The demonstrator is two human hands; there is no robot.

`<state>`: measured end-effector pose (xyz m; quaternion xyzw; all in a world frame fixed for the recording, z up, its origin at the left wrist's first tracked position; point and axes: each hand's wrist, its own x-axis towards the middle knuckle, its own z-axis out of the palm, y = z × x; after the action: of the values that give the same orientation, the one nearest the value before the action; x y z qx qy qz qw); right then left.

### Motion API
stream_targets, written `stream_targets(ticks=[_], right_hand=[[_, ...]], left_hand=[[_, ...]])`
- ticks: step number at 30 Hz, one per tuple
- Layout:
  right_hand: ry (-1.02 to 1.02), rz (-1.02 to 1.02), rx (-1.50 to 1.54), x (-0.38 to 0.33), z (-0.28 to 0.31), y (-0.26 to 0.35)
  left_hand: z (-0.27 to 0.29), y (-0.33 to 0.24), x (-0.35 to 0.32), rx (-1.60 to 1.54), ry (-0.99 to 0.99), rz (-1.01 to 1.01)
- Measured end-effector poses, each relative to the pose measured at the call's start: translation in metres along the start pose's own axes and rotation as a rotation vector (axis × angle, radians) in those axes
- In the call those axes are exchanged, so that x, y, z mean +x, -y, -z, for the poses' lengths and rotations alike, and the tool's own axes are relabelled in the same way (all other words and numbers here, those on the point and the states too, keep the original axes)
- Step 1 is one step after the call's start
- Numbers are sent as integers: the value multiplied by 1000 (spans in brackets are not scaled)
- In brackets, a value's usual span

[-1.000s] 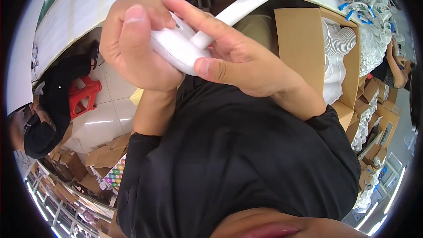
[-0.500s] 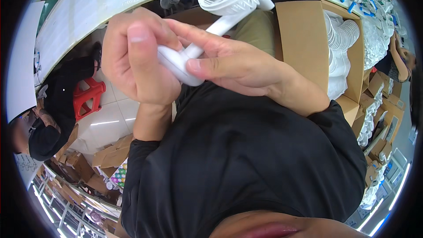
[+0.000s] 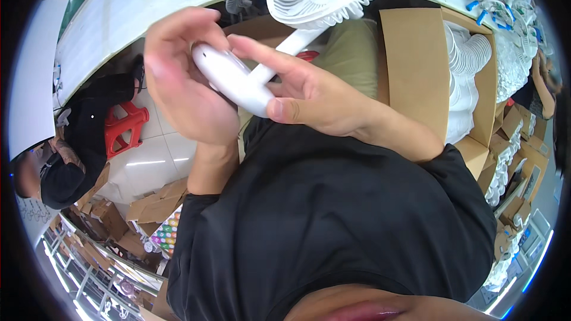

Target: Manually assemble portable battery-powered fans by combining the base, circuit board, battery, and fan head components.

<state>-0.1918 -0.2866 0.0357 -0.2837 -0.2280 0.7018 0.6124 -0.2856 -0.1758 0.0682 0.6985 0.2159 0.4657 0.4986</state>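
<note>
A small white desk fan with a round slatted cage is up in front of me, tilted, its cage toward the table. My right hand grips its rounded base, thumb on the near end and fingers beside the stem. Around the far end of that base, my left hand is loosely curved with its fingers apart; its thumb is blurred and off the base. Whether the left palm touches the base is hidden. A small dark hole shows on the base's end.
The white table runs across the top. At right stands an open cardboard box with stacked white round cages. More fan parts with blue pieces lie on the table's right end. A red stool and a seated person are at left.
The left hand has loosened, its thumb swinging left away from the base. More of the base shows now, turned between the hands. The fan cage has moved slightly down in view.
</note>
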Motion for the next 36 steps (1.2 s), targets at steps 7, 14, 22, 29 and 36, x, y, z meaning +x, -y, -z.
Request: stream_targets(ticks=[7, 14, 22, 29, 36], right_hand=[[-50, 253, -225, 0, 4, -2], [-72, 141, -124, 0, -8, 13], [-76, 35, -130, 5, -17, 14], [-61, -13, -163, 4, -18, 18], [71, 93, -186, 12, -3, 7]], left_hand=[[-5, 21, 1, -451, 67, -149], [-8, 5, 2, -394, 26, -169], [14, 5, 1, -205, 159, -265], [19, -1, -6, 77, 221, -284], [12, 2, 0, -78, 116, -256]])
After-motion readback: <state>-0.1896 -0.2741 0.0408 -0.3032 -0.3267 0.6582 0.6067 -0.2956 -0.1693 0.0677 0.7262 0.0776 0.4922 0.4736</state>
